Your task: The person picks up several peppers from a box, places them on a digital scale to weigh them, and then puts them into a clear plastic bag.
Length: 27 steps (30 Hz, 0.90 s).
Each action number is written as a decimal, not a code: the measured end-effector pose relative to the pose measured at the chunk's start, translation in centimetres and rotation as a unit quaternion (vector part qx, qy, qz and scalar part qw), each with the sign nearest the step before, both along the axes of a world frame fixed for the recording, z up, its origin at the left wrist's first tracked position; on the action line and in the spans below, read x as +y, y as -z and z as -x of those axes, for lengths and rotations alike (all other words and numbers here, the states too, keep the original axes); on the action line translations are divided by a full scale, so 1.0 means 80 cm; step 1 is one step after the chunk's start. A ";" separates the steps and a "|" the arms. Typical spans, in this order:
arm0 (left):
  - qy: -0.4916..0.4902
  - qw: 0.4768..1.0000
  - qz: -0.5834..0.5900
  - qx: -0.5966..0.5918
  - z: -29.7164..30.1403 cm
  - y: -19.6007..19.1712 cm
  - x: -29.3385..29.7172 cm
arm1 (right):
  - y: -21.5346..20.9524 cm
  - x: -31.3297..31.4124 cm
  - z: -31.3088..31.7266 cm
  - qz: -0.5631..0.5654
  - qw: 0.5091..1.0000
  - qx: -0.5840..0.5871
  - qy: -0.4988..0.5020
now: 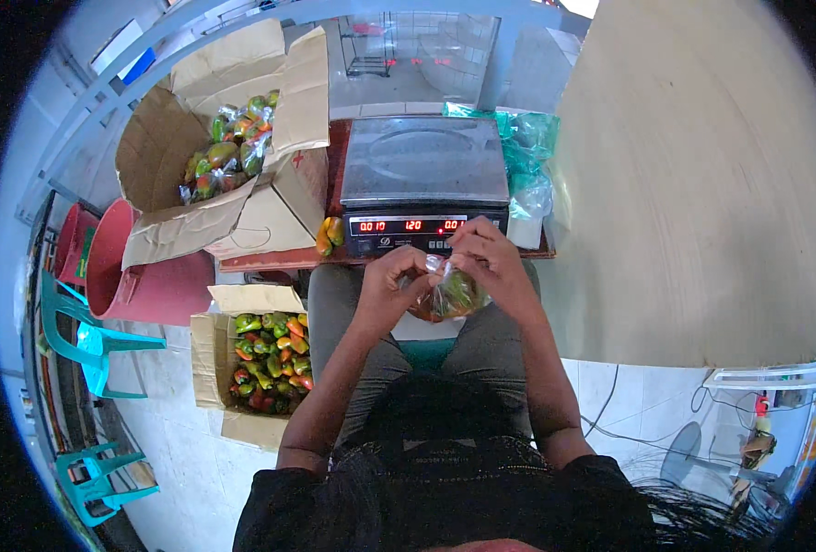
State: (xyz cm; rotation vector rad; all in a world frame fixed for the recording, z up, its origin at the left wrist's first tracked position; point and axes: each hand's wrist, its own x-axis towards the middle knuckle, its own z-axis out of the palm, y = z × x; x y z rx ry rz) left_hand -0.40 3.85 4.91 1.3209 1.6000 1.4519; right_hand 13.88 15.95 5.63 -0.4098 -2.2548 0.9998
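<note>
Bulging with green and orange peppers, a small clear plastic bag (454, 294) is being pinched at its twisted neck by the left hand (391, 276) and the right hand (483, 258), just in front of the digital scale (423, 179), above the lap.

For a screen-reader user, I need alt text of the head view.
Both hands, left hand and right hand, hold a small clear bag of peppers over the lap, in front of a digital scale. Open boxes of peppers stand to the left.
</note>
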 end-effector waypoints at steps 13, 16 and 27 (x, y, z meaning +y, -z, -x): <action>0.025 0.991 -0.027 -0.129 -0.020 -0.041 0.046 | 0.092 -0.062 0.043 0.771 0.505 0.323 -0.216; -0.144 0.988 -0.035 0.041 -0.016 -0.006 0.049 | 0.094 -0.073 0.049 0.801 0.516 0.264 -0.149; -0.075 0.994 -0.034 0.079 -0.008 0.009 0.023 | -0.003 -0.056 0.013 -0.137 0.974 -0.047 0.175</action>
